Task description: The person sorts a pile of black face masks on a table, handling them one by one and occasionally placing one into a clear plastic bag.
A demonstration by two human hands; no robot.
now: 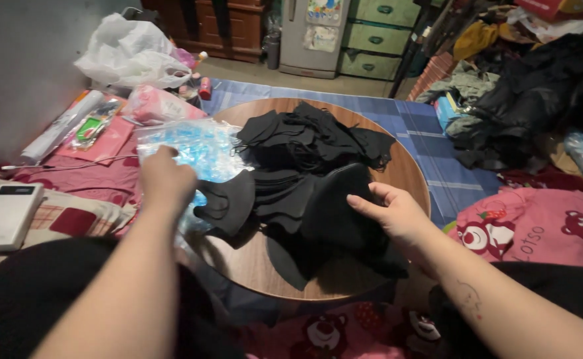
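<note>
A round wooden table (407,166) carries a heap of black fabric masks (311,136) at its far side and several flat black pieces (285,196) nearer me. My right hand (394,213) grips the edge of one large black piece (334,216) at the table's right side. My left hand (165,176) reaches over the table's left edge onto a clear plastic bag with blue contents (198,146); its fingers curl down on the bag, but whether they grip it is hidden.
A white power bank (5,216) lies at the left on a checked cloth. A white plastic bag (128,53) and pink packets (152,103) sit behind the blue bag. Dark clothes (537,100) are piled at the right. A pink cartoon blanket (537,223) lies nearby.
</note>
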